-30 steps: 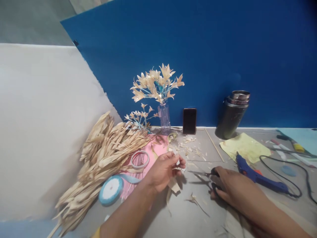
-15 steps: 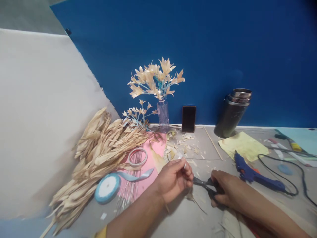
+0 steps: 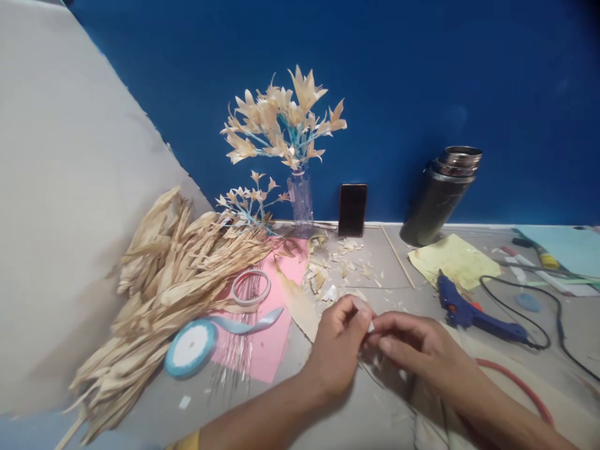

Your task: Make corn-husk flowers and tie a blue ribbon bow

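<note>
My left hand (image 3: 340, 347) is closed in a pinch on a small white piece (image 3: 371, 326), which shows only as a sliver between the fingers. From the right, my right hand (image 3: 417, 344) brings its bent fingers to the same piece. Its fingertips meet those of my left hand, and its thumb lies just below. Most of the piece is hidden by the fingers. Pale scraps (image 3: 330, 292) are strewn on the table beyond my hands. The black scissors cannot be made out now. A blue glue gun (image 3: 478, 315) lies right of my right hand.
Dried corn husks (image 3: 187, 269) are heaped at left, beside a ribbon spool (image 3: 191, 350), a tape roll (image 3: 250, 287) and pink paper (image 3: 274, 350). Behind stand husk flowers in a clear bottle (image 3: 300, 203), a phone (image 3: 352, 209) and a flask (image 3: 438, 200). A cord (image 3: 557, 312) curls at right.
My right hand has let go of the black scissors and moved left and up to my left hand. Their fingertips now meet at the white piece. The camera view has shifted slightly.
</note>
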The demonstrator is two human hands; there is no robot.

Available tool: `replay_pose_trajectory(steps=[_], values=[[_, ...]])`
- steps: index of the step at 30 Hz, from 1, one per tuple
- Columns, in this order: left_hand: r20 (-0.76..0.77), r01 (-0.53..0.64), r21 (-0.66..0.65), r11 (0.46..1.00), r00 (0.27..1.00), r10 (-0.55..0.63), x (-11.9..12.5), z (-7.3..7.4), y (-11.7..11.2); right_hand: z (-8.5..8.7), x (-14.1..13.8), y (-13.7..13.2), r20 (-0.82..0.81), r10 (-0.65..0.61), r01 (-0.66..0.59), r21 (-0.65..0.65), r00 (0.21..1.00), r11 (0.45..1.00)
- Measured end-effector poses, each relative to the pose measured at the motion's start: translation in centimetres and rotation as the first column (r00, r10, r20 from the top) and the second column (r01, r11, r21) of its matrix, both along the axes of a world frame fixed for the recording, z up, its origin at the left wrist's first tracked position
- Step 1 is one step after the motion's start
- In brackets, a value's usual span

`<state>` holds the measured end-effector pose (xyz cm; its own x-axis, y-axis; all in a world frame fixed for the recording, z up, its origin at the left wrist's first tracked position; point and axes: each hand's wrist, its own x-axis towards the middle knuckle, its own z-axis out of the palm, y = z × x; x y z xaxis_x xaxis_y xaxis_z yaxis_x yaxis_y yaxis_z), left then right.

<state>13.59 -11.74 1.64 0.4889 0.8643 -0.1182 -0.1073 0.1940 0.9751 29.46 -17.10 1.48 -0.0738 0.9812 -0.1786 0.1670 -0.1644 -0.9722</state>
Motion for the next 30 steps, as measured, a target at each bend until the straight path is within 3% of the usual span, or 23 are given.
replay_pose_trajectory(steps=[3, 12, 17, 22, 30], values=[[-0.04, -0.04, 0.11, 0.993, 0.998, 0.045, 0.4, -0.2, -0.3, -0.1, -0.3, 0.0, -0.027, -0.082, 0.081, -0.045, 0.996, 0.996], [-0.139, -0.086, 0.209, 0.974, 0.983, 0.117, 0.8, -1.5, -1.5, -0.2, -0.8, 0.0, -0.029, -0.138, 0.137, -0.027, 0.99, 0.99], [-0.119, -0.093, 0.185, 0.978, 0.986, 0.117, 0.9, -1.5, -1.7, -0.6, -0.7, 0.1, -0.068, -0.154, 0.151, -0.039, 0.986, 0.988], [-0.059, -0.1, 0.083, 0.992, 0.993, 0.105, 0.9, -1.2, -1.3, -0.4, -0.5, 0.1, -0.157, -0.117, 0.104, -0.084, 0.981, 0.991], [-0.163, -0.099, 0.329, 0.939, 0.974, 0.16, 0.5, -2.3, -2.1, -0.7, -0.8, -0.1, -0.114, -0.138, 0.128, -0.09, 0.984, 0.988]])
